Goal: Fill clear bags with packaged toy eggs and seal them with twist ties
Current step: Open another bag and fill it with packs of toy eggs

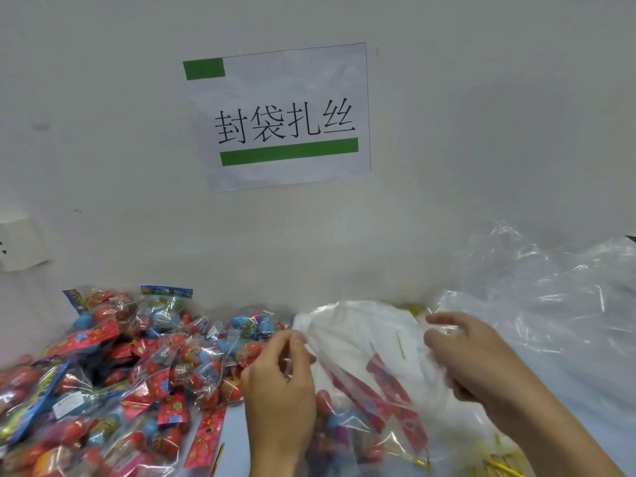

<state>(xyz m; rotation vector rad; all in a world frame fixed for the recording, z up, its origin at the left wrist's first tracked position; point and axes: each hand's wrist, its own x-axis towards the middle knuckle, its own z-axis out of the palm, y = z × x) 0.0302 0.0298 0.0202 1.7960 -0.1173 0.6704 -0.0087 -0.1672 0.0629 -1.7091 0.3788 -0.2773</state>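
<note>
Clear plastic bag [364, 366] between both hands, low centre on table; long axis runs from mouth at upper far side down toward viewer, mouth facing wall. Packaged toy eggs [339, 425] inside near end. Left hand [280, 383] pinches left mouth edge, fingers curled. Right hand [471, 356] grips right mouth edge. Loose pile of egg packs [113, 373] heaped left. Yellow twist ties [506, 468] lower right. Paper sign [282, 115] on wall

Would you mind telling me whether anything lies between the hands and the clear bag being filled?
Nothing visible does: the left hand and right hand already grip the top of the clear bag, one on each side, with packaged toy eggs inside it.
</note>
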